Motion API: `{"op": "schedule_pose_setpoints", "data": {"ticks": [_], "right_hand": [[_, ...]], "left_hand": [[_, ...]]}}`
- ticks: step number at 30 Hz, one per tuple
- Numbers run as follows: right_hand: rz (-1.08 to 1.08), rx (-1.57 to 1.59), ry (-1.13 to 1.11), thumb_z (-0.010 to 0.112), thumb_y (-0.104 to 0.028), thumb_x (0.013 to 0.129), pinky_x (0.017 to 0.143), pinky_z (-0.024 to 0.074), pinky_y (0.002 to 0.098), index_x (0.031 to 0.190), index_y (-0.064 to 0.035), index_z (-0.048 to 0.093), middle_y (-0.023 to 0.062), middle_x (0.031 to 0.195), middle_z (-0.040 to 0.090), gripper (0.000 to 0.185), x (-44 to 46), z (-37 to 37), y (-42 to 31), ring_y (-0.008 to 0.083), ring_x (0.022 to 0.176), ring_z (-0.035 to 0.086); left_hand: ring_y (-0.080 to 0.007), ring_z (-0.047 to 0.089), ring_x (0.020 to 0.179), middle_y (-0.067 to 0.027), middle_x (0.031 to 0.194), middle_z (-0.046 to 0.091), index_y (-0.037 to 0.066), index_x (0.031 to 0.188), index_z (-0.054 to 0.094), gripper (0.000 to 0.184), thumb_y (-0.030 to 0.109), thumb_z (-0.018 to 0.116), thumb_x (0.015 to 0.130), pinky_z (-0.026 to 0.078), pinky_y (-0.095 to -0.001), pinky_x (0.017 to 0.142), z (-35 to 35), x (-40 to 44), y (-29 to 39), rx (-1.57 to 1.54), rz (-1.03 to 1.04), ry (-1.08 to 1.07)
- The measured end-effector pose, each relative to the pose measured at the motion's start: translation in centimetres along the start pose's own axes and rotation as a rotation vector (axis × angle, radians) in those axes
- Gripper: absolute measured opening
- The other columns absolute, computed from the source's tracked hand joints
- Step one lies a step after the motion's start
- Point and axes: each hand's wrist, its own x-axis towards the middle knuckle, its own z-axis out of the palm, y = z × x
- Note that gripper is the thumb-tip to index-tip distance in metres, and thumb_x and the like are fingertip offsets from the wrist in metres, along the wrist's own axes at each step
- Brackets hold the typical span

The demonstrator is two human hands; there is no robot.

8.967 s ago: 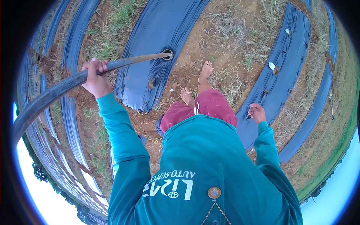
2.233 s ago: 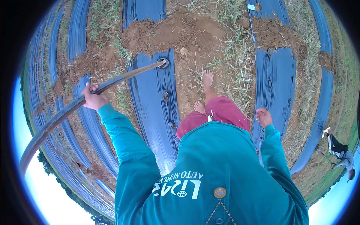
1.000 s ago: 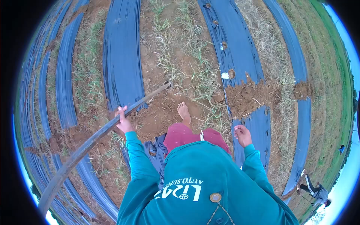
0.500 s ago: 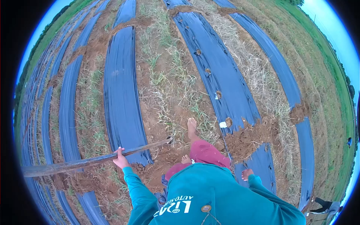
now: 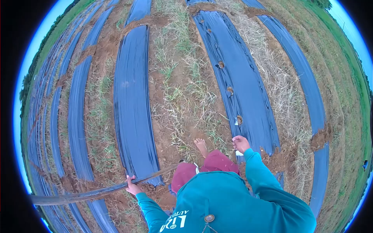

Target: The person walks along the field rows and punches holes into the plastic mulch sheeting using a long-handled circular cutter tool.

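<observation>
My left hand (image 5: 134,185) is wrapped round a long dark pole (image 5: 87,194), which slants from the far left to its end beside my knees. The pole crosses the near end of a strip of dark plastic mulch (image 5: 134,105). My right hand (image 5: 241,143) is raised in front of me over another mulch strip (image 5: 246,83), its fingers curled in with the tips close together. Whatever they may hold is too small or hidden to make out. Just below that hand a white scrap (image 5: 239,153) shows at the strip's edge. Several soil-filled holes, such as this hole (image 5: 239,119), run along the strip.
My bare foot (image 5: 201,146) is on the grassy path (image 5: 182,97) between two strips. More plastic strips (image 5: 79,120) lie in rows to the left, and another strip (image 5: 303,73) runs on the right. Loose soil (image 5: 320,138) breaks up the rows. Dry straw (image 5: 278,81) covers the right-hand path.
My right hand has come forward and up from beside my hip. The left hand and pole sit lower in view. The ground has shifted slightly right and my feet have changed position.
</observation>
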Motion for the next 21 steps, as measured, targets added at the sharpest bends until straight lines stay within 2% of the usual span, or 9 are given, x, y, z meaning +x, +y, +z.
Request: {"op": "schedule_pose_setpoints", "data": {"ticks": [3, 10, 12, 13, 15, 16, 17, 19, 21], "right_hand": [[0.032, -0.067, -0.058, 0.049, -0.005, 0.082, 0.052, 0.0436, 0.0266, 0.084, -0.0033, 0.055, 0.0036, 0.067, 0.055, 0.007, 4.3, 1.5, -4.7, 0.0125, 0.055, 0.052], [0.016, -0.635, -0.084, 0.050, -0.010, 0.079, 0.042, 0.0437, 0.0283, 0.079, -0.0032, 0.057, 0.0054, 0.062, 0.057, 0.010, 12.7, -1.1, 3.1, 0.0137, 0.049, 0.054], [0.273, -0.560, -0.032, 0.049, -0.016, 0.076, 0.049, 0.0496, 0.0319, 0.069, -0.0052, 0.062, 0.0091, 0.059, 0.061, 0.018, 11.1, -1.6, -0.6, 0.0187, 0.054, 0.062], [0.185, -0.846, -0.323, 0.047, -0.014, 0.077, 0.046, 0.0492, 0.0309, 0.068, -0.0034, 0.062, 0.0087, 0.060, 0.062, 0.020, 14.3, -3.4, 1.7, 0.0190, 0.053, 0.062], [0.479, -0.516, -0.403, 0.045, -0.023, 0.081, 0.045, 0.0492, 0.0302, 0.069, -0.0024, 0.061, 0.0108, 0.064, 0.063, 0.029, 21.2, -6.9, 5.7, 0.0163, 0.056, 0.062], [0.727, -0.236, -0.553, 0.046, -0.025, 0.083, 0.042, 0.0473, 0.0322, 0.071, -0.0028, 0.061, 0.0108, 0.065, 0.061, 0.029, 22.5, -7.0, 2.8, 0.0202, 0.052, 0.059], [0.986, 0.495, -1.029, 0.043, -0.029, 0.085, 0.041, 0.0439, 0.0376, 0.078, -0.0042, 0.058, 0.0110, 0.072, 0.057, 0.030, 27.5, -9.4, 5.5, 0.0255, 0.053, 0.055], [0.028, -1.296, -0.692, 0.044, -0.032, 0.084, 0.038, 0.0396, 0.0397, 0.079, -0.0063, 0.056, 0.0111, 0.072, 0.053, 0.028, 27.2, -4.0, -1.7, 0.0285, 0.052, 0.051], [0.352, -0.781, -0.513, 0.046, -0.028, 0.083, 0.037, 0.0397, 0.0385, 0.080, -0.0071, 0.055, 0.0104, 0.071, 0.054, 0.023, 29.0, -0.6, -7.2, 0.0268, 0.052, 0.052]], "left_hand": [[-0.0181, 0.051, 0.066, -0.0072, 0.066, 0.052, 0.003, 0.067, 0.051, 0.017, 0.009, 0.059, 0.081, 0.041, -0.0328, 0.072, 2.3, -0.8, 0.8, 0.056, 0.039, -0.014], [-0.0152, 0.047, 0.054, -0.0052, 0.057, 0.046, 0.005, 0.061, 0.043, 0.024, 0.001, 0.059, 0.078, 0.041, -0.0290, 0.057, 3.5, -2.8, -1.9, -0.024, 0.062, 0.076], [-0.0148, 0.046, 0.053, -0.0053, 0.057, 0.046, 0.005, 0.062, 0.042, 0.023, 0.000, 0.059, 0.078, 0.041, -0.0283, 0.056, 3.9, -4.2, -1.4, -0.015, 0.098, 0.052], [-0.0146, 0.046, 0.053, -0.0054, 0.057, 0.046, 0.004, 0.062, 0.042, 0.023, -0.001, 0.059, 0.077, 0.041, -0.0279, 0.055, 3.1, -5.4, -0.8, -0.001, 0.119, 0.069], [-0.0134, 0.046, 0.051, -0.0052, 0.058, 0.048, 0.005, 0.064, 0.043, 0.021, -0.003, 0.059, 0.076, 0.040, -0.0271, 0.052, 2.5, -6.6, 0.3, -0.034, 0.145, 0.144], [-0.0131, 0.047, 0.051, -0.0050, 0.058, 0.048, 0.005, 0.064, 0.043, 0.021, -0.003, 0.059, 0.076, 0.040, -0.0269, 0.052, 1.6, -7.7, 1.5, -0.060, 0.160, 0.184], [-0.0128, 0.047, 0.051, -0.0048, 0.058, 0.048, 0.005, 0.064, 0.043, 0.021, -0.003, 0.059, 0.076, 0.039, -0.0267, 0.051, 0.5, -8.7, 3.0, -0.088, 0.175, 0.230], [-0.0124, 0.047, 0.051, -0.0041, 0.055, 0.047, 0.005, 0.062, 0.043, 0.022, 0.000, 0.060, 0.075, 0.039, -0.0261, 0.051, -1.2, -10.2, 7.4, -0.133, 0.188, 0.349], [-0.0144, 0.047, 0.050, -0.0045, 0.053, 0.045, 0.004, 0.061, 0.043, 0.021, 0.001, 0.059, 0.075, 0.041, -0.0287, 0.052, -3.3, -11.6, 10.4, -0.089, 0.244, 0.398]]}}
